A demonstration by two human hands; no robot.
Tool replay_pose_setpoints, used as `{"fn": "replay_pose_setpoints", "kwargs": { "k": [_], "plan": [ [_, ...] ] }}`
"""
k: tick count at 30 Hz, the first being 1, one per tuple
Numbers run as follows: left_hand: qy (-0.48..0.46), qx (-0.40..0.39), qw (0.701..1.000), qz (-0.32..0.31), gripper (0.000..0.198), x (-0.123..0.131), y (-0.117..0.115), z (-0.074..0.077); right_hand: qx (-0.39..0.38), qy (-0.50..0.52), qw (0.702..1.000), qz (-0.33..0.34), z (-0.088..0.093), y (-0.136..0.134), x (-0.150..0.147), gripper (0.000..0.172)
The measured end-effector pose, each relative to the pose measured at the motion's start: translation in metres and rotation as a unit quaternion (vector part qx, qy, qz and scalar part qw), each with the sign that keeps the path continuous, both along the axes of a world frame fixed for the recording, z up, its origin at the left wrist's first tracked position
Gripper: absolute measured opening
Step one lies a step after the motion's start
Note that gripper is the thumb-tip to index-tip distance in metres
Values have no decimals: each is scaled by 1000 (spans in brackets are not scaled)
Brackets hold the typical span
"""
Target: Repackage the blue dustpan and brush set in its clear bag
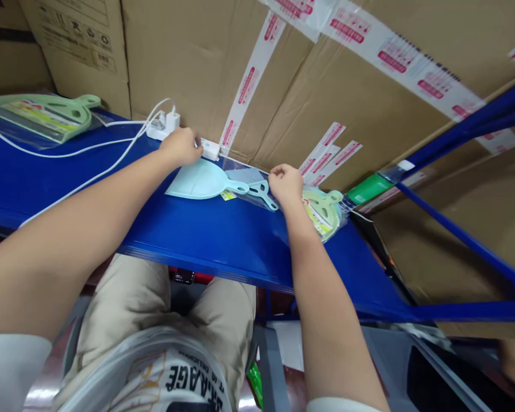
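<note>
A light blue plastic dustpan (199, 182) lies on the blue shelf (206, 234), its handle pointing right toward a small light blue brush (264, 191) and a clear plastic bag (244, 171). My left hand (181, 146) rests at the dustpan's far edge with fingers curled, next to a white device (210, 150). My right hand (285, 184) is closed, fingers pinched on the clear bag's right end, beside a green dustpan set (324, 212) in its bag.
Large taped cardboard boxes (309, 86) stand right behind the shelf. A white charger and cables (165, 123) lie at the back left, and another bagged green dustpan (43, 114) lies far left. Blue rack beams (463, 240) cross at the right. My knees show below the shelf.
</note>
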State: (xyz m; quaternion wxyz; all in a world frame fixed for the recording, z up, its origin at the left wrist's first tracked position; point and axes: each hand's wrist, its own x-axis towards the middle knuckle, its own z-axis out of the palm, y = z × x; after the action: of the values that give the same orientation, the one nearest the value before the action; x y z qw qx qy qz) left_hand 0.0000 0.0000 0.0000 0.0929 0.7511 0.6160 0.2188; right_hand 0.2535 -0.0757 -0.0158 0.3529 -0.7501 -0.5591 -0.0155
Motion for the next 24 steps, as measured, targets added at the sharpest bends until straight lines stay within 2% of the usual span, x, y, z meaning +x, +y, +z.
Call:
{"fn": "replay_pose_setpoints", "kwargs": {
  "k": [5,12,18,24],
  "plan": [
    [36,0,999,-3,41,2,-7,5,-24,41,999,23,-1,-2,-3,36],
    [43,-2,999,-12,41,2,-9,6,-12,96,994,41,-6,6,3,46],
    [33,-8,999,-10,41,2,-7,5,-1,120,992,44,-10,12,8,43],
    [23,-16,1000,-5,40,1,-5,4,3,95,995,19,-6,10,9,35]
  ]
}}
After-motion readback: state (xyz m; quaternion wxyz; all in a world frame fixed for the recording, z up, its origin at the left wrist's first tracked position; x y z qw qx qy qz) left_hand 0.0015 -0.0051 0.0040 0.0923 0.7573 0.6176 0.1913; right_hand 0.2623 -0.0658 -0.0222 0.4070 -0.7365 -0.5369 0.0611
